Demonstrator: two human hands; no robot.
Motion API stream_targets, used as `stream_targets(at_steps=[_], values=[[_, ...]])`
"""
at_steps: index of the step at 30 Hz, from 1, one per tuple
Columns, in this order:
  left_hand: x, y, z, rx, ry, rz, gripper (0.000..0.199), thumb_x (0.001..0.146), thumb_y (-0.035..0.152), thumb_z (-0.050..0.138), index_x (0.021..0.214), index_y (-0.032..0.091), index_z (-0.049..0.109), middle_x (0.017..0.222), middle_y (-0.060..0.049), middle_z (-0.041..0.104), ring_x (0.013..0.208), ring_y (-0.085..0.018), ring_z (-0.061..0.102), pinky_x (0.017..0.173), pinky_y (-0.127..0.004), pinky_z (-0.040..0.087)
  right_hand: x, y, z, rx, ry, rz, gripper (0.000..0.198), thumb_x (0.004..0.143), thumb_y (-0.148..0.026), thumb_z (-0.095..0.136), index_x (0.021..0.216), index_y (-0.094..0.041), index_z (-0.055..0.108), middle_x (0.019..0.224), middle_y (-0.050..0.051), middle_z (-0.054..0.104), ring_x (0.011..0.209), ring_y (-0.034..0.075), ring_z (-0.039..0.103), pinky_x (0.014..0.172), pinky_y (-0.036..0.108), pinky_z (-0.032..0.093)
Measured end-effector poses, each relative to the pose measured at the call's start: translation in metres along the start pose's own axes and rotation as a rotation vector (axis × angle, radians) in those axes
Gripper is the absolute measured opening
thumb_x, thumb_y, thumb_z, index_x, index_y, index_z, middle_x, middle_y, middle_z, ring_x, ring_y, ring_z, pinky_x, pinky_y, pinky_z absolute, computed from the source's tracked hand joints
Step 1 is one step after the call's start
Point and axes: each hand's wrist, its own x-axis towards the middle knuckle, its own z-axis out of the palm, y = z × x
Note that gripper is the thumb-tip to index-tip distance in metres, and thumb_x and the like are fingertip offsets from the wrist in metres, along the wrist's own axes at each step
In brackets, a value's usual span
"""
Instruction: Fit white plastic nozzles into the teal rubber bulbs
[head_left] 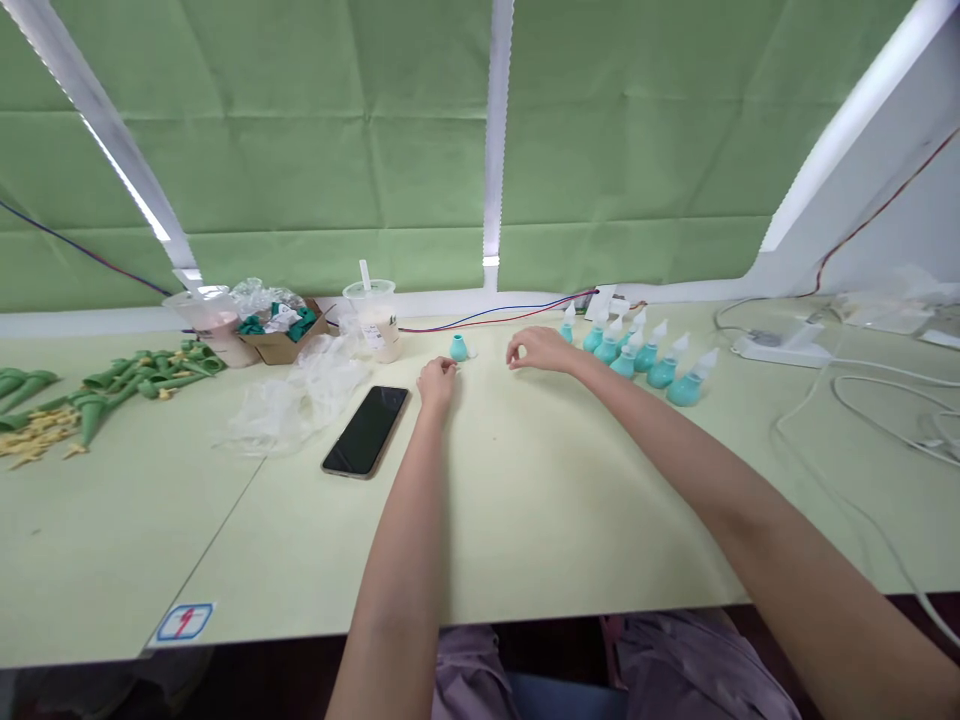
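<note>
Hands, two, yours. Left hand: fingers drawn in narrowly, just in front of the lone bottle; whether you pinch anything cannot be told. Right hand: thumb and fingers curved toward each other over the table; whether something small sits between your fingertips cannot be told.

Lone bottle, one: teal, upright, without a tip, beyond your left hand. Whitish piece, one, just beside it; form hard to make out.

Tipped bottles, about eight: teal with pale pointed tips, grouped beyond your right forearm; they overlap, and your right hand and forearm stand close before the nearest ones, so the count is approximate.

Phone, one, dark screen up, left of your left forearm. Cups, two, the farther-left partly hidden by wrapping. Box, one, filled; contents jumbled. Plastic bag, crumpled. Power strip, one; cables tangled, cut off at the right edge. Green parts and yellow bits: heaped, uncountable, cut off at the left edge.
</note>
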Motion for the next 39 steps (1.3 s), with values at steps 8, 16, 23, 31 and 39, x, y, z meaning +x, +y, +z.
stream_targets(at_steps=[8,16,23,31,39], values=[[-0.001,0.003,-0.002,-0.015,-0.006,-0.021,0.021,0.083,0.025,0.049,0.093,0.022,0.067,0.100,-0.004,0.071,0.099,-0.020,0.062,0.086,-0.032,0.041,0.067,-0.017,0.026,-0.240,0.037,0.114,0.010,0.077,-0.016,0.067,0.083,-0.018,0.075,0.098,0.011,0.069,0.104,0.026,0.053,0.078,0.031,0.038],[0.000,0.003,0.001,-0.003,-0.005,-0.016,0.021,0.083,0.023,0.048,0.092,0.023,0.067,0.101,-0.003,0.071,0.101,-0.021,0.061,0.088,-0.034,0.039,0.068,-0.018,0.034,-0.237,0.004,0.220,0.013,0.075,-0.015,0.068,0.085,-0.018,0.074,0.099,0.012,0.070,0.105,0.028,0.053,0.092,0.040,0.033],[0.000,0.002,0.001,-0.001,-0.008,-0.014,0.022,0.086,0.027,0.046,0.093,0.023,0.067,0.103,-0.004,0.070,0.100,-0.021,0.061,0.086,-0.033,0.039,0.057,0.013,-0.005,-0.170,0.407,0.294,0.027,0.089,-0.022,0.046,0.099,-0.019,0.071,0.108,0.012,0.064,0.107,0.028,0.049,0.091,0.044,0.032],[-0.002,0.006,-0.004,0.028,-0.015,-0.022,0.022,0.086,0.027,0.047,0.094,0.022,0.067,0.103,-0.005,0.070,0.102,-0.022,0.061,0.086,-0.032,0.039,0.023,0.087,-0.045,-0.188,0.197,0.671,0.040,0.082,-0.035,0.057,0.119,-0.022,0.062,0.120,0.014,0.060,0.117,0.035,0.044,0.095,0.058,0.027],[0.000,0.003,-0.004,-0.013,-0.008,-0.010,0.021,0.086,0.024,0.046,0.094,0.021,0.066,0.101,-0.005,0.069,0.097,-0.020,0.061,0.086,-0.030,0.041,0.004,0.073,-0.027,-0.269,0.165,0.451,0.030,0.080,-0.010,0.053,0.106,-0.016,0.068,0.104,0.013,0.069,0.101,0.026,0.060,0.088,0.036,0.038]])
